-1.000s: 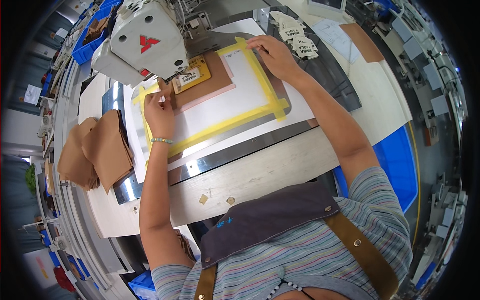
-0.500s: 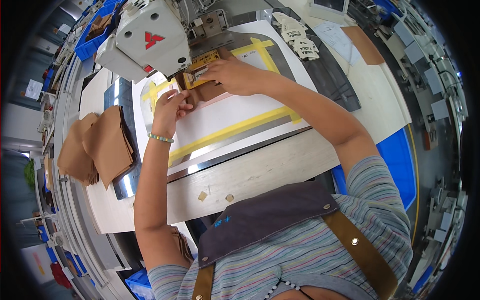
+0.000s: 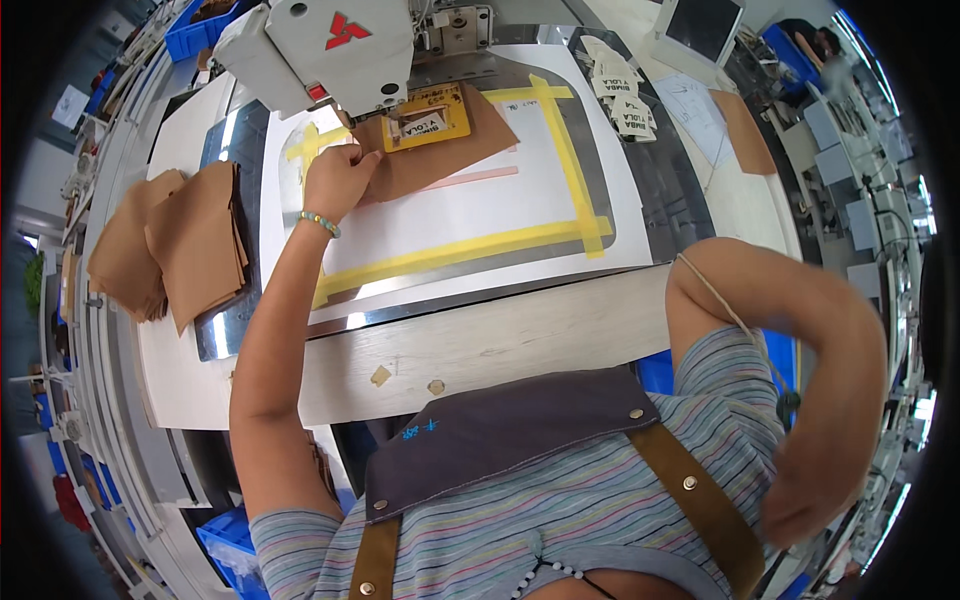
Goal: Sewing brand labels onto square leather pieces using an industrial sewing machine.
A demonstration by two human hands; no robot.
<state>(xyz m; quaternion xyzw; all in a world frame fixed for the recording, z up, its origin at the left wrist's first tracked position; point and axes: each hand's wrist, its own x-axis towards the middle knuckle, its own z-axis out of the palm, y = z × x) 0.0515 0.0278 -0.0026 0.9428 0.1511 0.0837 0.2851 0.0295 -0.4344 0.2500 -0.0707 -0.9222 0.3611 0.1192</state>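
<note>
A flat brown leather-like piece (image 3: 490, 135) lies under the head of a white sewing machine (image 3: 350, 60). On it rests a small yellow frame (image 3: 457, 128) around a white printed label (image 3: 420, 127). My left hand (image 3: 338, 180), wearing a beaded bracelet, is closed at the piece's left edge, its thumb against the brown material. My right hand (image 3: 815, 490) is off the table, drawn back beside my right shoulder with the elbow bent. It is blurred, and its fingers cannot be made out. A thin cord (image 3: 725, 300) hangs across the right arm.
White sheet (image 3: 450, 220) bordered with yellow tape lies beneath the work. Stacked brown pieces (image 3: 195, 240) sit at the left. White printed labels (image 3: 622, 90) are piled at the back right, near a drawing (image 3: 690, 115) and a small screen (image 3: 700, 28). A blue bin (image 3: 655, 372) is below the table edge.
My right hand has left the brown piece and swung back to my right shoulder. The brown piece and yellow frame now show in full. My left hand's fingers have curled closed at the piece's edge.
</note>
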